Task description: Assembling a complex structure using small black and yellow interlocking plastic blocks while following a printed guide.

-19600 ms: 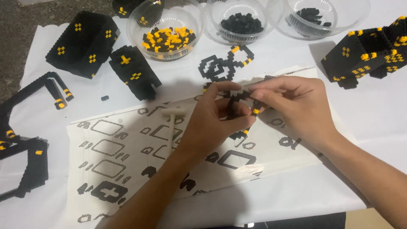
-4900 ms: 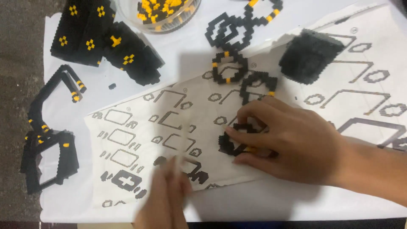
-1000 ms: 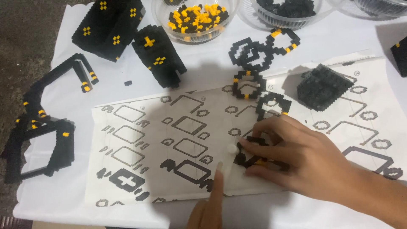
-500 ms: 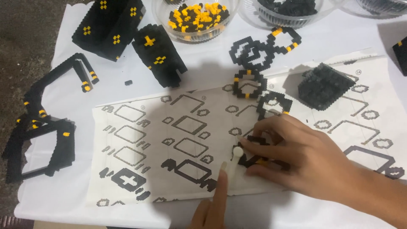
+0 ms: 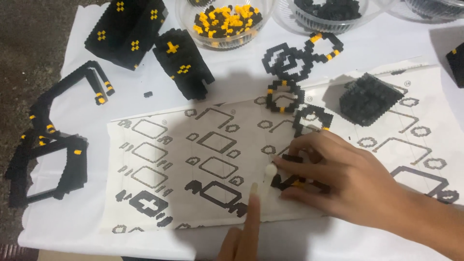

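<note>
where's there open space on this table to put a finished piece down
Bare white cloth lies between the tall black block piece and the ring chain. Another strip runs along the near edge, left of the left hand. Around the right hand it is crowded.

The right hand [image 5: 357, 188] lies flat on the instruction sheet [image 5: 193, 159], its fingers [image 5: 309, 169] spread over a small black block piece [image 5: 290, 181] with a yellow spot. The left hand [image 5: 244, 237] enters from the bottom edge, with its index finger extended and touching a short white stick [image 5: 266, 181] just beside the block piece. Three black ring assemblies [image 5: 290, 79] with yellow accents lie in a line above the right hand. A dark grey cube [image 5: 369, 99] rests on the sheet to the right of the rings. Two black tower sections [image 5: 150, 41] stand at upper left. A clear bowl [image 5: 224, 21] holds yellow and black bricks. Black frame parts [image 5: 48, 159] lie at the left edge of the white worktop [image 5: 77, 222].
</note>
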